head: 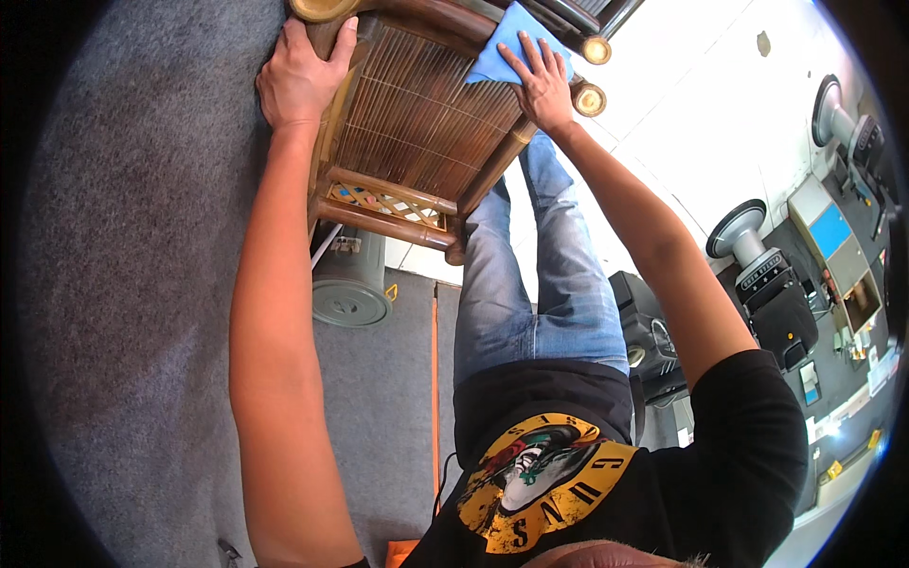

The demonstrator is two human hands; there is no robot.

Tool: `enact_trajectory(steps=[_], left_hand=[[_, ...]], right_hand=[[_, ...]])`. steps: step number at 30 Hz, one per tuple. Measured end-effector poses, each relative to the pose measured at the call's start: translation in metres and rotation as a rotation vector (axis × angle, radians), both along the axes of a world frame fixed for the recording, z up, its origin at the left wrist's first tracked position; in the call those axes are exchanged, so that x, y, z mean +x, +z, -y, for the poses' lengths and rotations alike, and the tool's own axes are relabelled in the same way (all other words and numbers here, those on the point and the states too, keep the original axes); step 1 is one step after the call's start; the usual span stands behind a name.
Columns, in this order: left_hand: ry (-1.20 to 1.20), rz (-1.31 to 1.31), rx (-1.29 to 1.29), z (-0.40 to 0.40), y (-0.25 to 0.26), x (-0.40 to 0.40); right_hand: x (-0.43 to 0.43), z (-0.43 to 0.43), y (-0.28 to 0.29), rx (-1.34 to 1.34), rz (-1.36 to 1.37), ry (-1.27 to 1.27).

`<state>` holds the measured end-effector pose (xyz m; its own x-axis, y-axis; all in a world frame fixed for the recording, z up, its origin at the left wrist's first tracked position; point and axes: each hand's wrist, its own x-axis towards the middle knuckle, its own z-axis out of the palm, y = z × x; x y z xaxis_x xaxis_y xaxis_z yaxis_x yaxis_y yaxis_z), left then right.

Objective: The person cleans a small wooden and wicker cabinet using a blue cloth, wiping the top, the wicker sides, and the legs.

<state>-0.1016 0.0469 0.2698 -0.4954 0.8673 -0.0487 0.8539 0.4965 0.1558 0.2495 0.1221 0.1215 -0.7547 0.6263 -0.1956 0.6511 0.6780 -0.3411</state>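
A piece of dark bamboo furniture [426, 106], apparently a chair or bench, stands before me with a panel of thin slats and a lattice strip [387, 204] low on its side. My left hand [302, 74] grips the thick bamboo post at its upper left corner, thumb on one side and fingers around the other. Under my right hand [543, 82] is a folded light blue cloth [508, 46], pressed against the upper bamboo rail. The fingers there are spread over the cloth. Cut round pole ends [589, 99] show just right of that hand.
A grey wall with a carpet-like surface [156, 213] runs close along the left. Below the furniture is a lidded grey bin [351, 302]. Barber-type chairs [774, 305] with round bases and a low cabinet [831, 220] stand on the right, by white floor tiles [675, 92].
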Motion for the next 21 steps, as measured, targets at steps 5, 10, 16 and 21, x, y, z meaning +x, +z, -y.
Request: enact_trajectory(steps=[5,10,16,21], left_hand=[[-0.044,-0.056,0.107,-0.004,-0.014,-0.002],[0.001,-0.035,0.007,-0.007,-0.008,0.004],[-0.013,-0.065,0.08,-0.002,-0.006,-0.004],[-0.013,-0.087,0.109,0.007,-0.001,-0.004]], right_hand=[[-0.073,-0.018,-0.008,-0.118,-0.108,-0.149],[-0.119,-0.025,0.003,-0.105,-0.052,0.035],[-0.032,-0.014,0.01,-0.082,0.039,0.138],[0.041,0.011,0.023,-0.164,0.084,0.112]])
